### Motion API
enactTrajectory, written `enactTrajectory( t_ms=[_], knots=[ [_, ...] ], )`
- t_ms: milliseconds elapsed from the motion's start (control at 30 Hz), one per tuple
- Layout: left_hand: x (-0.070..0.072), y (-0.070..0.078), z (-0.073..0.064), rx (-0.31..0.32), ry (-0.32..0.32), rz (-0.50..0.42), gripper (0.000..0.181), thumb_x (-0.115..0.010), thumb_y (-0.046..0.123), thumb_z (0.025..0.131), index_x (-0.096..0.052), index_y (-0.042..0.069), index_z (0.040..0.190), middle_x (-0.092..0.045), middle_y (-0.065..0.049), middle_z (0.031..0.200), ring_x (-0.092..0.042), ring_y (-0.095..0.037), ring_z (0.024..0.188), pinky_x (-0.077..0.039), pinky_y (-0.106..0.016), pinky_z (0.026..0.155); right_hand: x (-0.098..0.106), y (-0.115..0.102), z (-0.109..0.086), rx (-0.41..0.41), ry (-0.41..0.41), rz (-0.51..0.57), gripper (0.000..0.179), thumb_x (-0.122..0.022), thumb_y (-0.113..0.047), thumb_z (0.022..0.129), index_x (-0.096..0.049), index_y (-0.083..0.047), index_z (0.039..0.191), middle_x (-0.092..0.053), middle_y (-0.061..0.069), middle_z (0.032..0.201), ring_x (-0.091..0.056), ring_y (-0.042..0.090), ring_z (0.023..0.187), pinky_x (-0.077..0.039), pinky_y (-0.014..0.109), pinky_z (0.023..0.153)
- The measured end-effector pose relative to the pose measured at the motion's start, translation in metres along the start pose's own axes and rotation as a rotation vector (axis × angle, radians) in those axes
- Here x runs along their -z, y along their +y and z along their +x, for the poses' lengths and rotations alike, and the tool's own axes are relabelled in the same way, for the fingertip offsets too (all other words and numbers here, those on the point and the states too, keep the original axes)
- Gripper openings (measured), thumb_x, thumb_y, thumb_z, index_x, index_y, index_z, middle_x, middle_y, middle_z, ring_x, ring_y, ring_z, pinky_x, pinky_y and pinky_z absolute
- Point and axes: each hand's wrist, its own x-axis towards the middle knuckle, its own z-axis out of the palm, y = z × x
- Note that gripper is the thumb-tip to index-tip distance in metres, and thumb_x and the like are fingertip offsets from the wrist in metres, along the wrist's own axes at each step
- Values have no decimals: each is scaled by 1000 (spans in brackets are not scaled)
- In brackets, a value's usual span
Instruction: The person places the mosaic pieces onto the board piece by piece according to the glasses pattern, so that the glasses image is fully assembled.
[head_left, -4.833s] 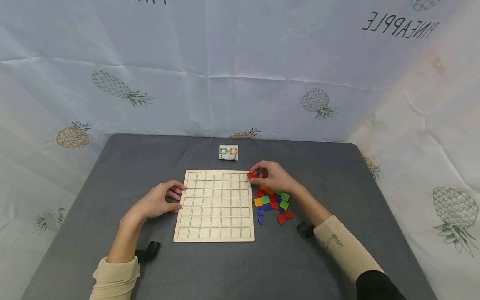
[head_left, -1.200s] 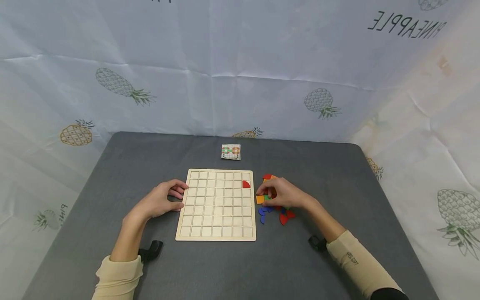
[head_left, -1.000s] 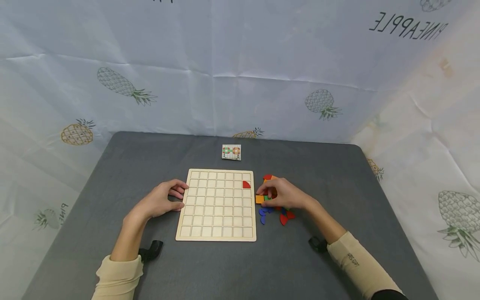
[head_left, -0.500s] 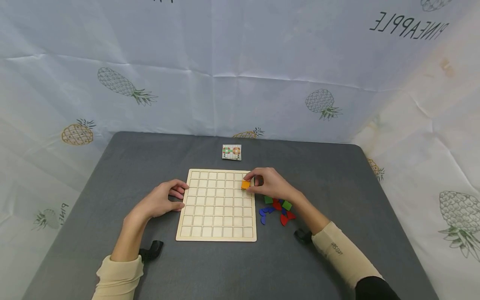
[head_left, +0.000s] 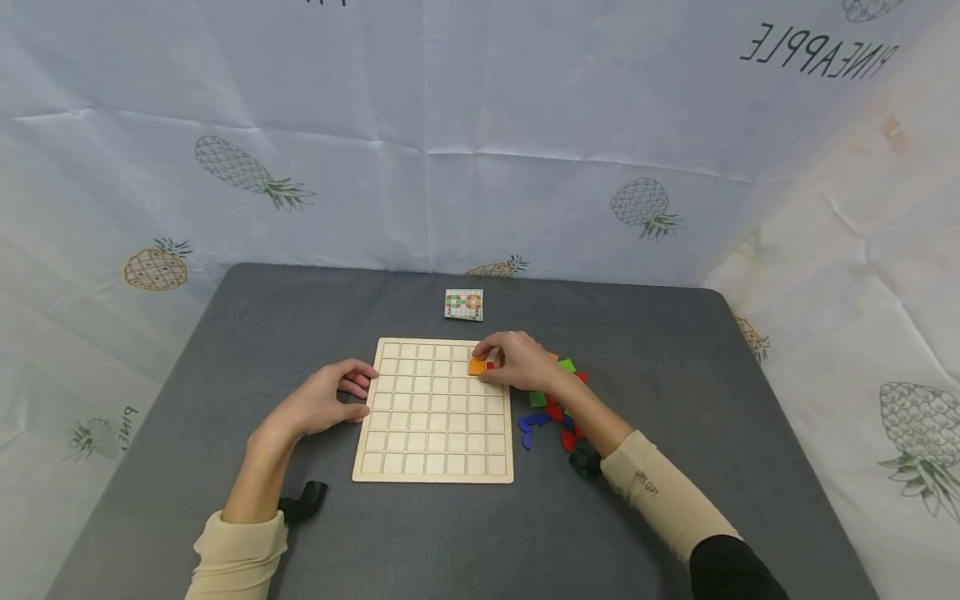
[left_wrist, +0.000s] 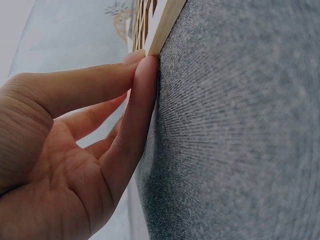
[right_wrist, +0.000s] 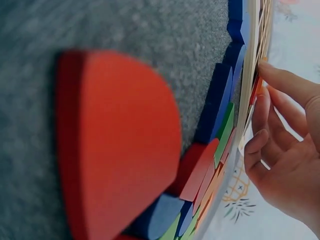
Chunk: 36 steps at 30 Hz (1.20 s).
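Note:
A pale wooden grid board (head_left: 420, 475) lies flat on the grey table. My left hand (head_left: 322, 400) rests against its left edge, thumb and fingertips spread along the rim; the left wrist view shows the fingertips (left_wrist: 147, 70) touching the board's side. Over the upper right of the grid, my right hand (head_left: 521, 360) pinches an orange square tile (head_left: 477, 367) between thumb and fingers. Just right of that tile, a red quarter-circle tile (head_left: 490, 366) sits in the grid, partly covered by the hand.
Loose red, green, orange and blue tiles (head_left: 553, 412) lie right of the board, several under the right forearm. In the right wrist view, a red tile (right_wrist: 125, 140) looms close. A small pattern card (head_left: 463, 305) lies beyond the board. Pineapple-print cloth (head_left: 450, 208) hangs behind the table.
The red tile has gone onto the grid. My right hand then took the orange tile from the loose pieces and moved it left over the board. My left hand stays at the edge.

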Motion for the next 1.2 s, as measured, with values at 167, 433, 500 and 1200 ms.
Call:
enactTrajectory(
  t_ms=[167, 433, 500, 1200],
  knots=[
    [0, 0, 0, 0, 0, -3, 49, -80, -4, 92, -62, -4, 137, -63, -21, 124, -64, -30, 112, -64, -26, 75, 0, -1, -1, 6, -2, 9, 33, -87, -15, 93, -78, -8, 124, -80, 9, 120, -69, 8, 85, -59, 25, 79],
    [0, -1, 0, -8, 6, 16, 49, -81, -3, 92, -62, -3, 137, -64, -20, 123, -65, -29, 111, -62, -25, 77, 2, 1, -4, 12, -4, 41, 32, -85, -12, 94, -77, -7, 124, -80, 10, 121, -69, 8, 84, -59, 24, 78],
    [0, -1, 0, -8, 5, 18, 49, -81, -3, 92, -62, -3, 137, -64, -20, 123, -65, -29, 111, -62, -25, 77, 5, 3, -5, 12, 5, 52, 32, -85, -12, 95, -77, -6, 125, -80, 10, 120, -70, 10, 84, -59, 25, 76],
    [0, -1, 1, -9, 4, 23, 49, -81, -2, 92, -62, -3, 137, -64, -20, 123, -64, -28, 111, -61, -25, 79, 58, 65, -40, -163, 45, 134, 31, -81, -11, 96, -78, -5, 126, -78, 19, 119, -73, 18, 79, -57, 29, 67]
  ],
)
